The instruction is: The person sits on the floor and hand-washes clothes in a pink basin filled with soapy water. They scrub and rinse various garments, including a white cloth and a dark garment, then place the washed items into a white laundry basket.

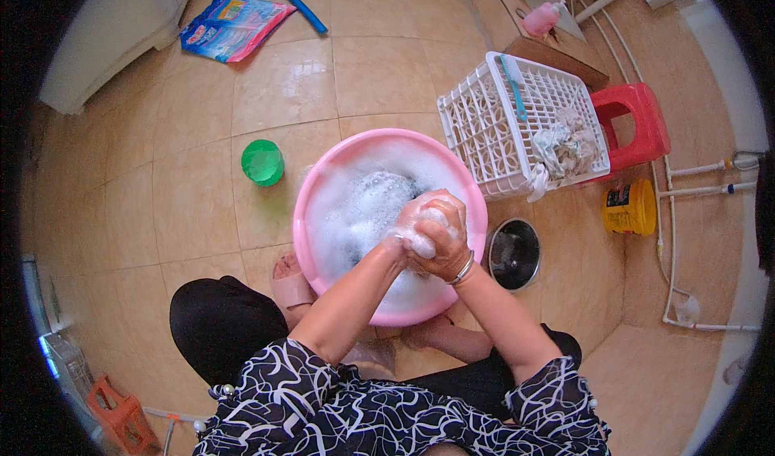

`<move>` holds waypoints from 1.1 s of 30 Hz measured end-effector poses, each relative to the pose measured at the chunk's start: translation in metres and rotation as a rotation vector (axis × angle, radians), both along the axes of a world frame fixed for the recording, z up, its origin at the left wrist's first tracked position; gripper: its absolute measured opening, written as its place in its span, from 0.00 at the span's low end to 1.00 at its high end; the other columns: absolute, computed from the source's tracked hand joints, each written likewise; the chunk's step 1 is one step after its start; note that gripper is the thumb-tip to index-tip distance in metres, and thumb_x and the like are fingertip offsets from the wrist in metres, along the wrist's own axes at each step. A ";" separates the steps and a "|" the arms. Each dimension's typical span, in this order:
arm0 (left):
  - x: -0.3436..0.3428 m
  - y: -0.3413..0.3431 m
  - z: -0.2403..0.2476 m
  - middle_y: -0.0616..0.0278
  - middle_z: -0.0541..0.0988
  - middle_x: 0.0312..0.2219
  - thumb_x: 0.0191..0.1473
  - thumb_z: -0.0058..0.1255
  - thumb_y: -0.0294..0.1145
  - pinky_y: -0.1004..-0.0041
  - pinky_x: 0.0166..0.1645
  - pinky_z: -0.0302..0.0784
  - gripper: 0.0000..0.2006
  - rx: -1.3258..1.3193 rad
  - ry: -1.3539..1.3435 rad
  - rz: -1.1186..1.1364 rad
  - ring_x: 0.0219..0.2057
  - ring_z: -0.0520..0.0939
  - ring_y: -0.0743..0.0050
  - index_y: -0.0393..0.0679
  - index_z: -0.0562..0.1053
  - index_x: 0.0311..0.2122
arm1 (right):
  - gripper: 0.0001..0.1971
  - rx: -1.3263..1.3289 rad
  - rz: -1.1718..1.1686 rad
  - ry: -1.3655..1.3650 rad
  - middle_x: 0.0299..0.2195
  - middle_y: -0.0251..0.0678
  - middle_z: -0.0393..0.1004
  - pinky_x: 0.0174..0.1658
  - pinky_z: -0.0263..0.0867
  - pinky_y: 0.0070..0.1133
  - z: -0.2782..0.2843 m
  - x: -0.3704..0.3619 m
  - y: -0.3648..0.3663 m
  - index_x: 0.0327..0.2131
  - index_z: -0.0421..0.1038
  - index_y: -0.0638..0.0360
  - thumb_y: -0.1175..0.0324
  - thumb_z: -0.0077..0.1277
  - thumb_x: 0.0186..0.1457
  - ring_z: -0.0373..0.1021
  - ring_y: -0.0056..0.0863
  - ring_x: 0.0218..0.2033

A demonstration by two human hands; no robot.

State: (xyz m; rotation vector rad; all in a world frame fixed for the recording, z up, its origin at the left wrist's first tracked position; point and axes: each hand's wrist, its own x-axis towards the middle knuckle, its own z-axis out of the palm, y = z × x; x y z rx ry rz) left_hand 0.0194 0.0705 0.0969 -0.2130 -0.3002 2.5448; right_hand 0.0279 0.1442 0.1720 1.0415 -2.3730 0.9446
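Observation:
A pink round basin (302, 222) full of white suds (355, 205) stands on the floor in front of me. Dark, soaked material shows in patches under the foam. Over the basin's right half, my left hand (410, 223) and my right hand (444, 250) are pressed together with fingers curled. White lather covers both. Whatever lies between the palms, if anything, is hidden. A silver bracelet (462, 268) circles my right wrist.
Right of the basin are a white plastic crate (484, 133) with a brush (514, 88) and crumpled cloth (565, 149) on top, a metal bowl (514, 254), a red stool (642, 125) and a yellow tub (631, 207). A green cup (263, 163) stands left; a detergent bag (234, 28) lies beyond.

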 end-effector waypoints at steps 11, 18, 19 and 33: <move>0.015 0.002 -0.019 0.67 0.68 0.30 0.52 0.34 0.37 0.76 0.39 0.66 0.10 -0.784 0.131 -0.226 0.32 0.70 0.76 0.45 0.65 0.36 | 0.11 0.017 -0.414 -0.332 0.23 0.43 0.67 0.31 0.60 0.28 -0.013 -0.019 -0.005 0.25 0.66 0.59 0.65 0.51 0.37 0.64 0.41 0.27; 0.034 -0.021 -0.034 0.66 0.72 0.31 0.48 0.42 0.47 0.78 0.39 0.65 0.20 -1.071 0.668 -0.575 0.32 0.71 0.80 0.40 0.69 0.37 | 0.17 -0.016 -0.735 -0.278 0.25 0.45 0.68 0.33 0.61 0.28 0.027 -0.057 0.043 0.28 0.65 0.62 0.57 0.52 0.41 0.65 0.40 0.27; 0.033 -0.029 -0.034 0.66 0.72 0.31 0.48 0.42 0.47 0.78 0.39 0.65 0.21 -1.102 0.656 -0.594 0.32 0.71 0.80 0.40 0.69 0.38 | 0.18 -0.036 -0.760 -0.324 0.25 0.45 0.68 0.33 0.61 0.28 0.029 -0.060 0.051 0.28 0.65 0.63 0.57 0.53 0.41 0.65 0.39 0.27; -0.047 -0.104 0.027 0.52 0.75 0.22 0.38 0.49 0.37 0.63 0.35 0.69 0.10 -2.622 0.676 -0.333 0.29 0.76 0.55 0.44 0.74 0.26 | 0.11 0.117 -0.495 -0.221 0.28 0.38 0.64 0.39 0.57 0.27 -0.103 -0.007 0.093 0.26 0.59 0.60 0.74 0.49 0.34 0.61 0.36 0.33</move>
